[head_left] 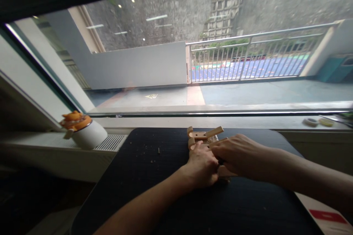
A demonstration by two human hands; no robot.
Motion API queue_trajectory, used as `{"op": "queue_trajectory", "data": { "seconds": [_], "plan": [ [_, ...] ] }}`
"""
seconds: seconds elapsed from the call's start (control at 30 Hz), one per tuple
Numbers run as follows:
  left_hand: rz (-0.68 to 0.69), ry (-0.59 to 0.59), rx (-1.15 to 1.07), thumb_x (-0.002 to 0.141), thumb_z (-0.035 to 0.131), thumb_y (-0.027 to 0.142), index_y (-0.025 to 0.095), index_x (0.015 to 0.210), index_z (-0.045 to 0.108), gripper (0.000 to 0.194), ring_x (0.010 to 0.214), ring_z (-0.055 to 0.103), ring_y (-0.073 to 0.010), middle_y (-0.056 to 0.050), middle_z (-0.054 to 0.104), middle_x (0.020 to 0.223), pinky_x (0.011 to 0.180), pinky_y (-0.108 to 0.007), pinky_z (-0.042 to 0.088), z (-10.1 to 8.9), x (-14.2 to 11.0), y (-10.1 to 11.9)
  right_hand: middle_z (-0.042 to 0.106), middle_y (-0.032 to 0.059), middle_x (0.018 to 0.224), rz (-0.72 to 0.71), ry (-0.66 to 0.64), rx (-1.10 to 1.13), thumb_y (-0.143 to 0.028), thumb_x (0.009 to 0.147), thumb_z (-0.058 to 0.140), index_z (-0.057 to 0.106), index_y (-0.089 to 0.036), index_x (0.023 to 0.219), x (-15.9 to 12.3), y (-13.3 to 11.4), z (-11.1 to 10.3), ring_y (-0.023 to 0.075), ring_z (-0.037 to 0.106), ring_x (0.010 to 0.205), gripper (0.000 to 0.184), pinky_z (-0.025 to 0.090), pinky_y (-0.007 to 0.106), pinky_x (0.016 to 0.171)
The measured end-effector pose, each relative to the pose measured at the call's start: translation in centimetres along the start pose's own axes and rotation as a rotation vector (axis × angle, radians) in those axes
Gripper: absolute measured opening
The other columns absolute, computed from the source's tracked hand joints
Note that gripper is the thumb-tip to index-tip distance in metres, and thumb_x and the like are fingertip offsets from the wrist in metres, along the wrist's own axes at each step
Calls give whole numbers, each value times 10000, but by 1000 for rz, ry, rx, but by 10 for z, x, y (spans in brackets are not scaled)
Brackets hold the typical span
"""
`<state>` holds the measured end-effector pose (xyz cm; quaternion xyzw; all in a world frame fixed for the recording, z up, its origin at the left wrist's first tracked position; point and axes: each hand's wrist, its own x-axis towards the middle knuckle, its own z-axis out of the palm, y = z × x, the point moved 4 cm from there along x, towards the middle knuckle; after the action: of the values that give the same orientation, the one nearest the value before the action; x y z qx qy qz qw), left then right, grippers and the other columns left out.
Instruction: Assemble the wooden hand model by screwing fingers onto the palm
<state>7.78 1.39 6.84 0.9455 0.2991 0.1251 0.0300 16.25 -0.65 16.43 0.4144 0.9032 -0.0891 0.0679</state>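
Note:
A light wooden assembly (199,134) of several pieces lies near the far side of the black table, with rounded blocks at its left and dark holes or screw heads in one strip. My left hand (202,165) is closed over its near part, fingers pressing on the wood. My right hand (237,152) forms a fist just right of it, against the assembly. Something small and dark shows under that fist, but my fingers hide what it is. A wooden piece (226,171) sticks out below my right hand.
On the black table (138,191) a small screw-like pin (159,150) lies left of my hands, among scattered crumbs. A white pot with an orange cat-shaped top (89,134) leans on the sill at left. Tape rolls (310,121) lie on the sill at right, below the window.

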Motion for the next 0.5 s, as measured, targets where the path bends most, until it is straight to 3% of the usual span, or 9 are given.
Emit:
{"op": "queue_trajectory", "data": {
  "seconds": [0.17, 0.27, 0.37, 0.5],
  "plan": [
    [10, -22, -3, 714, 613, 277, 199, 805, 676, 135, 947, 589, -267, -56, 690, 918, 952, -473, 336, -3, 1, 1, 718, 67, 851, 63, 6, -63, -203, 788, 562, 688, -200, 843, 3, 5, 4, 226, 664, 777, 137, 370, 280, 594],
    [24, -5, -1, 718, 620, 303, 195, 866, 661, 188, 968, 586, -263, -59, 684, 945, 969, -466, 331, -3, 1, 1, 702, 75, 809, 78, 10, -61, -232, 731, 609, 666, -167, 856, 0, 4, -4, 231, 652, 738, 153, 351, 281, 574],
    [31, 3, 10, 713, 619, 326, 181, 835, 653, 192, 946, 587, -263, -61, 686, 894, 953, -447, 350, -2, 2, 1, 692, 64, 817, 48, 2, -6, -137, 670, 607, 653, -162, 875, -5, 1, -14, 203, 636, 733, 212, 340, 266, 577],
    [26, 24, 30, 718, 603, 337, 170, 771, 646, 180, 897, 595, -256, -67, 683, 869, 928, -436, 372, -1, 2, 1, 687, 37, 773, 34, 8, 43, -50, 703, 520, 659, -176, 792, -6, 1, -16, 165, 620, 710, 208, 320, 256, 576]
  ]
}}
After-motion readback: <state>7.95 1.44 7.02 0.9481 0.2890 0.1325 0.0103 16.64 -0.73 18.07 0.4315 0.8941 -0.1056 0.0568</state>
